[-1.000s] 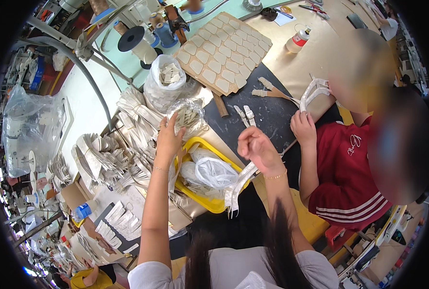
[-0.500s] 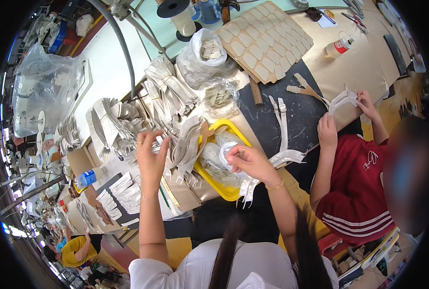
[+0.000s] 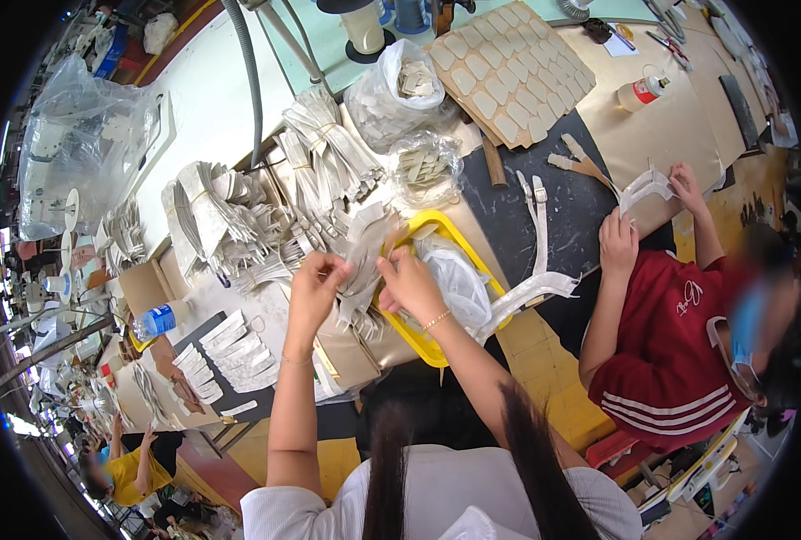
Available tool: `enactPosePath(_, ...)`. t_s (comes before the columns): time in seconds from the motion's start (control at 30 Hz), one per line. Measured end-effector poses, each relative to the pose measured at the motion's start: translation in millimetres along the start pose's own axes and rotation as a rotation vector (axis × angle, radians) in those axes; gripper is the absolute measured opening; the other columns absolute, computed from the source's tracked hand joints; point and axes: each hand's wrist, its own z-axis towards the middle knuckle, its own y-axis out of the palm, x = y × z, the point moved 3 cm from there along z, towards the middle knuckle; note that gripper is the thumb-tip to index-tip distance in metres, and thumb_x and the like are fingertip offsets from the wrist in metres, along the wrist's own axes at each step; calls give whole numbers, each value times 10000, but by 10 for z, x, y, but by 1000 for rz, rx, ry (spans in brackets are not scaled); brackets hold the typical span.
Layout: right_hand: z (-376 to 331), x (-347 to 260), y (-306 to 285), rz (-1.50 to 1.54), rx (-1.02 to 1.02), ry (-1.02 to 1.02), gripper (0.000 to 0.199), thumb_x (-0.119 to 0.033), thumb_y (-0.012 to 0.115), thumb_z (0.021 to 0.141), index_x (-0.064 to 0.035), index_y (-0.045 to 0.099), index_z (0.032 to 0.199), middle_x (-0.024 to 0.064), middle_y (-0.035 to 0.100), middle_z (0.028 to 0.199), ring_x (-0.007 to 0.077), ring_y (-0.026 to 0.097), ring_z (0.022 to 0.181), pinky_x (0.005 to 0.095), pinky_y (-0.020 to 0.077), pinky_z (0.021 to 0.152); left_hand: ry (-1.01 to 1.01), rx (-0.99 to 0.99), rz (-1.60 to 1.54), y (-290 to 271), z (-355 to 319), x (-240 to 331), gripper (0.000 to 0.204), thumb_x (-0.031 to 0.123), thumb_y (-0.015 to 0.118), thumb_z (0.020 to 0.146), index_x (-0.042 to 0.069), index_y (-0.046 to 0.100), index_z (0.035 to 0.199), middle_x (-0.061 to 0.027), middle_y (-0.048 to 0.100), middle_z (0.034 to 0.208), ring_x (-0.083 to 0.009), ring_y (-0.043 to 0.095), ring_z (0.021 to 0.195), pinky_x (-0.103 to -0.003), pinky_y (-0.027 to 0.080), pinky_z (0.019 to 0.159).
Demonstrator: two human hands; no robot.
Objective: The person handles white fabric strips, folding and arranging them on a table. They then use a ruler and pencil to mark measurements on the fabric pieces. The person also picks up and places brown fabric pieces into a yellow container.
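My left hand (image 3: 315,286) and my right hand (image 3: 407,281) both pinch a bundle of pale beige cut strips (image 3: 362,261) that hangs between them, just left of a yellow tray (image 3: 427,345). A crumpled clear plastic bag (image 3: 454,281) lies in the tray. Long white strap pieces (image 3: 531,290) trail over the tray's right rim onto the dark mat (image 3: 580,211). Heaps of tied beige strip bundles (image 3: 238,216) lie beyond my left hand.
A person in a red shirt (image 3: 666,337) works to my right, their hands on a white strap piece (image 3: 645,187). Two clear bags of cut pieces (image 3: 400,90), a board of beige patches (image 3: 508,67), a glue bottle (image 3: 641,90), thread spools (image 3: 362,27) and a water bottle (image 3: 159,318) crowd the table.
My hands have come together on the strip bundle beside the tray; before, the left reached toward the far bundles and the right held white straps. The view has shifted.
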Motion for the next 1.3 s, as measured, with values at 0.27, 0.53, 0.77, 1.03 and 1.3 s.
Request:
enactPosePath(0.27,-180,127,70,5,185,-265,242,-171,637,880,7,541,748,99,622,622,180,638,513,291,497,502,62,53,216,127,261,-170,209,146,747,839,1,635,940,-32,597,734,-123,528,625,-292,456,583)
enactPosePath(0.53,-133,287,417,226,151,-495,148,-41,649,896,-9,573,1019,82,655,818,172,631,679,282,506,645,-333,-160,-114,110,371,-430,649,526,690,889,-92,604,1070,-138,667,992,-158,588,947,-299,489,826)
enactPosePath(0.77,8,239,381,128,144,-549,218,-23,553,925,4,547,1142,116,636,902,178,653,728,314,518,674,-399,-566,-221,173,458,-489,687,531,670,901,-77,593,1213,-136,646,1145,-173,570,1087,-299,436,966)
enactPosePath(1.03,-463,344,80,161,193,-479,204,-54,540,974,13,534,1166,81,592,1026,136,647,848,286,530,719,-571,-648,-342,75,456,-120,444,158,767,846,-30,596,1209,-85,685,1062,-123,643,939,-262,521,820)
enactPosePath(1.3,-420,472,-120,109,163,-391,338,-81,557,983,-1,500,1306,118,602,1186,162,670,971,280,529,805,-471,-598,-528,-154,254,-436,523,41,748,801,-16,556,1284,-88,667,1158,-174,623,1067,-314,473,960)
